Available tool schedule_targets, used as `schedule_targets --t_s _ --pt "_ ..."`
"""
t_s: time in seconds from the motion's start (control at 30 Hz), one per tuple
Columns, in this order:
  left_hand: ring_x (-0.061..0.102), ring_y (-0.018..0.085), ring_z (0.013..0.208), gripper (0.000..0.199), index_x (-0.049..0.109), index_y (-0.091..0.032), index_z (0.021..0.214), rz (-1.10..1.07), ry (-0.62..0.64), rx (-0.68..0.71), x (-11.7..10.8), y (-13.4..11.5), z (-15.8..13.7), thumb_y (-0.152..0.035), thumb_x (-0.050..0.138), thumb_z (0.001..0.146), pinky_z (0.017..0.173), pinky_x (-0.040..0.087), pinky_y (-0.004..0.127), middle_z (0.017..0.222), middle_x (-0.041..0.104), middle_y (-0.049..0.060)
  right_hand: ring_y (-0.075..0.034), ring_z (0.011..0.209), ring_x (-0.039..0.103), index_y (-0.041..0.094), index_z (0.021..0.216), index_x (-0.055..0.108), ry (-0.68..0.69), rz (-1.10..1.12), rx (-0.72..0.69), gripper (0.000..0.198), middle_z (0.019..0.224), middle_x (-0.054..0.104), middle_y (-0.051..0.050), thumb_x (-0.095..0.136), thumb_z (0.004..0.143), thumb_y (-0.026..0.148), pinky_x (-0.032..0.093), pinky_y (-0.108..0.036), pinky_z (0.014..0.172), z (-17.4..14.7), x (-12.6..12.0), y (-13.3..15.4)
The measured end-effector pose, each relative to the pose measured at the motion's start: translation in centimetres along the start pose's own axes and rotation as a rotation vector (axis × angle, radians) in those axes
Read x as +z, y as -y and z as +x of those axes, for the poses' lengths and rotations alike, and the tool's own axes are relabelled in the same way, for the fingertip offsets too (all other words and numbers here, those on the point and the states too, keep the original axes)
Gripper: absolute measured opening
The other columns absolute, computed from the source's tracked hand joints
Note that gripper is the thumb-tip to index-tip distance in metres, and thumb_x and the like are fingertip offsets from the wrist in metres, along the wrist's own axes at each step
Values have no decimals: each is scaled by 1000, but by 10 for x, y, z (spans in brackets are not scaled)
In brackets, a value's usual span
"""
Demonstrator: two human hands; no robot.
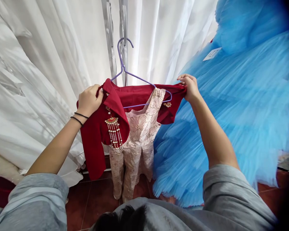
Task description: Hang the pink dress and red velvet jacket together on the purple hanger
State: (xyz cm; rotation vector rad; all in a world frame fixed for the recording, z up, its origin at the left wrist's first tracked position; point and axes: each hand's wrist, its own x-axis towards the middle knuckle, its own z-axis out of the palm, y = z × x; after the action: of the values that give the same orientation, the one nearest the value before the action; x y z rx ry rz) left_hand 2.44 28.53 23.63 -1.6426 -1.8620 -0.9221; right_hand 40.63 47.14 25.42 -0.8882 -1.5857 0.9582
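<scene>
Pretty bright up top, the white curtain [151, 35] nearly glowing, with soft grey shadows in its folds. Floor [86, 202] is way dimmer. Red jacket [118, 104] looks sharp enough, blue dress [221, 109] kinda smeary. Wide-angle stretch on the grey sleeves [40, 195], right corners black.

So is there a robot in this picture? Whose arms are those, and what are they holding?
No robot here, just a person with two bare hands! There's one picture, from a camera worn on their head, so it looks forward and down past their own arms. The left hand and right hand each hold a side of a red jacket, which has a dangly beaded ornament. A shiny pink outfit is on the purple hanger, partly covered by the jacket. Beside it, a puffy blue dress spreads down towards the tiled floor. Behind is white cloth.
</scene>
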Motion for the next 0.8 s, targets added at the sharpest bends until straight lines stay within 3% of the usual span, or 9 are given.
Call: schedule_targets --t_s 0.1,0.17,0.27,0.37,0.43,0.57,0.67,0.7,0.8 --pt "63 30 95 33 62 -21 109 45 7 -20 0 -1 0 -35 36 96 70 39 35 101 69 12 -17 68 63 15 95 66 354 -168 -46 49 76 69 -3 70 66 55 54 -28 64 -13 -11 -1" --pt "63 30 95 33 62 -20 109 57 20 -24 0 -1 0 -35 36 95 71 40 35 100 69 13 -21 77 65 15 100 68 540 -471 -34 56 87 73 -4 78 56 48 54 -30 69 -24 -14 -10" --pt "63 30 95 33 62 -20 108 45 31 -26 0 0 0 -36 36 95 73 42 36 100 69 13 -21 80 64 15 94 70 450 -947 -158 37 84 73 -3 73 62 34 48 -28 68 -22 -17 -15" --pt "63 30 95 33 62 -20 107 30 25 -31 0 0 1 -36 37 95 74 43 36 99 69 13 -19 75 62 13 91 72 262 -1183 -265 25 79 71 -5 67 73 29 42 -27 64 -2 -21 5" --pt "63 30 95 32 62 -20 107 16 29 -41 1 1 1 -36 37 95 76 43 36 99 69 13 -18 73 62 11 92 73 195 -1315 -254 24 79 71 -7 67 77 28 39 -27 63 11 -19 28" --pt "64 31 97 33 63 -20 107 11 43 -53 1 0 1 -37 37 95 78 43 36 100 68 13 -15 80 64 1 98 73 389 -1537 -128 36 89 73 -12 65 83 33 37 -27 68 12 -5 73" --pt "64 31 97 34 63 -20 108 26 29 -48 1 -1 0 -36 37 95 76 42 36 100 69 13 -20 103 65 -5 114 67 47 -1521 -302 51 109 70 -20 43 95 36 36 -30 73 0 5 91" --pt "64 31 97 34 63 -20 108 22 24 -47 0 -1 0 -36 36 95 76 42 35 99 69 13 -21 106 64 -4 116 67 18 -1533 -308 49 112 69 -21 43 96 33 37 -30 73 -4 8 94" --pt "64 29 96 35 64 -21 110 5 12 -43 -2 -3 -2 -37 36 96 77 43 34 96 70 11 -19 93 68 0 103 72 340 -1632 -127 32 101 73 -16 63 85 26 40 -27 71 -15 12 105"
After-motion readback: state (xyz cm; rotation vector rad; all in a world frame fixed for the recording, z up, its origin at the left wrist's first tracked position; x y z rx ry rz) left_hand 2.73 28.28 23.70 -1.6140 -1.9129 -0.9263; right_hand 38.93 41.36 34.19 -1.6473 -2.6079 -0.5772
